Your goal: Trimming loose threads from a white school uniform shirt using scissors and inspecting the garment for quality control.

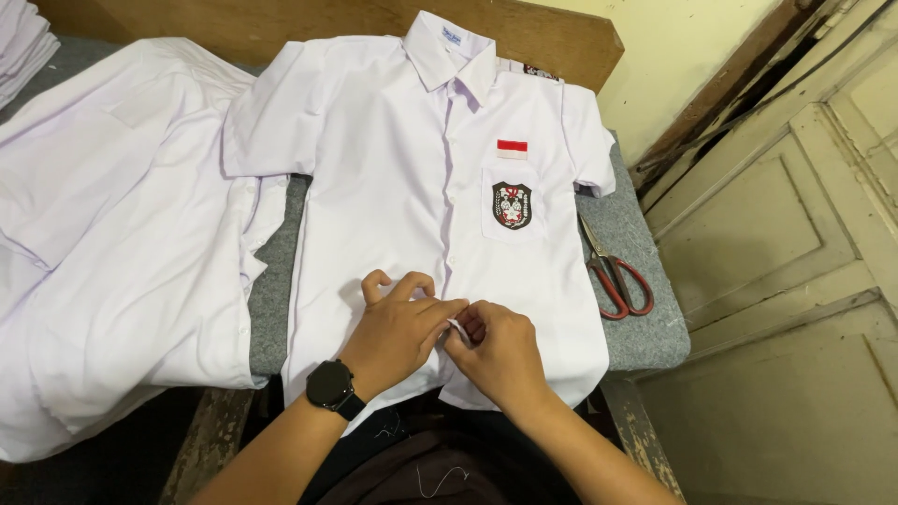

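While both hands meet low on the button line of a white short-sleeved shirt, the left hand lies knuckles-up on the cloth, its fingers curled narrow and pinching the front edge; the right hand sits just beside it, touching it, its fingers closed on a small fold of the same white fabric; a black wristwatch sits on the left wrist; the shirt lies face-up and flat on a grey padded worktop, collar away from the person, hem at the near edge, with a small red-and-white patch above the chest pocket and a dark shield-shaped badge on the pocket; red-handled scissors rest on the worktop just beside the shirt on the right, blades pointing away; more white garments lie heaped on the left, overlapping the shirt's sleeve; a wooden board stands behind the collar.
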